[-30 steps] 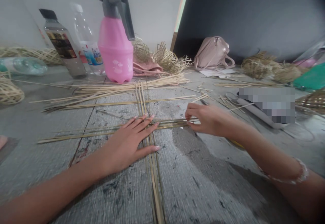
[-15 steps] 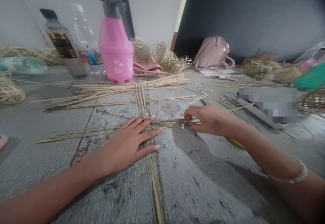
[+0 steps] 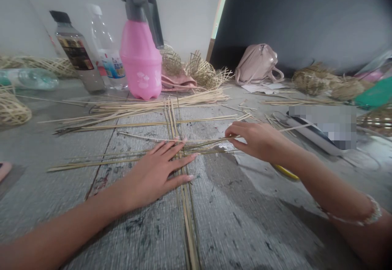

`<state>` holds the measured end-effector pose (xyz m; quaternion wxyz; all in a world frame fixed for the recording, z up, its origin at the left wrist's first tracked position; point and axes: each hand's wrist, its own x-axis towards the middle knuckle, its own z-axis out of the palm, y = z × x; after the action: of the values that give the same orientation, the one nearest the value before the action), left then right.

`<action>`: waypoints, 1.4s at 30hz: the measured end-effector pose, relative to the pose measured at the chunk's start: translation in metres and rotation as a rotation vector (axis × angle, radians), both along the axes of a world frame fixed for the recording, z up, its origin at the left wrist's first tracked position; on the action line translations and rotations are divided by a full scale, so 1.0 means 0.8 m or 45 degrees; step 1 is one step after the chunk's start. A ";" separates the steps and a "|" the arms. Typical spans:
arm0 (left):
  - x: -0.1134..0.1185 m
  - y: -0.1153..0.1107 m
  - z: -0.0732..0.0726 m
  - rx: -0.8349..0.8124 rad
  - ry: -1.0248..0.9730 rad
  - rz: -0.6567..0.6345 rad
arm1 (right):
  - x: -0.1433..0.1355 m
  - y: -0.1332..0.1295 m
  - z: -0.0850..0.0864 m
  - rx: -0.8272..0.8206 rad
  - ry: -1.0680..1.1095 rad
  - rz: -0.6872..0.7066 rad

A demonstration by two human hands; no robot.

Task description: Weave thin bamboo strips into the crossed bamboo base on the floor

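Note:
Thin bamboo strips lie crossed on the grey floor: a lengthwise bundle [image 3: 187,217] and a crosswise bundle [image 3: 98,161]. My left hand [image 3: 159,172] lies flat, fingers spread, on the spot where they cross. My right hand [image 3: 257,139] pinches the right end of a crosswise strip [image 3: 211,141] and holds it slightly off the floor, tilted up to the right.
A pink spray bottle [image 3: 140,57], two upright bottles [image 3: 78,57] and a lying bottle [image 3: 33,79] stand at the back left. A loose pile of strips [image 3: 137,108] lies behind the cross. A pink bag [image 3: 259,63], woven pieces [image 3: 318,80] and a phone [image 3: 309,129] sit to the right.
My right hand has lifted and moved slightly right, raising the end of one crosswise strip off the floor. My left hand has stayed pressed on the crossing.

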<state>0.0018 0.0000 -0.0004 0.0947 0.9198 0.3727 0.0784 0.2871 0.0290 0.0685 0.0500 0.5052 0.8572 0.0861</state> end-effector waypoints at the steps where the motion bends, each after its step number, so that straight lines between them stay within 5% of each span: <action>1: 0.000 0.000 0.000 0.000 -0.003 -0.001 | 0.001 0.000 0.000 -0.009 0.004 0.006; 18: 0.001 -0.002 0.002 0.016 -0.031 0.021 | 0.002 0.000 0.001 -0.012 -0.002 0.029; 31: 0.000 -0.002 0.002 0.016 -0.026 0.023 | 0.013 0.001 0.008 0.100 0.050 0.232; 37: 0.001 -0.001 0.000 -0.004 -0.029 0.023 | -0.006 -0.011 0.000 0.364 0.077 0.103; 42: 0.002 0.000 0.003 -0.049 -0.020 0.028 | -0.026 -0.023 -0.008 0.669 0.375 -0.111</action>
<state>0.0031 -0.0003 0.0021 0.1145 0.9129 0.3836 0.0796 0.2661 0.0104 0.0621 -0.2038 0.5442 0.7811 0.2285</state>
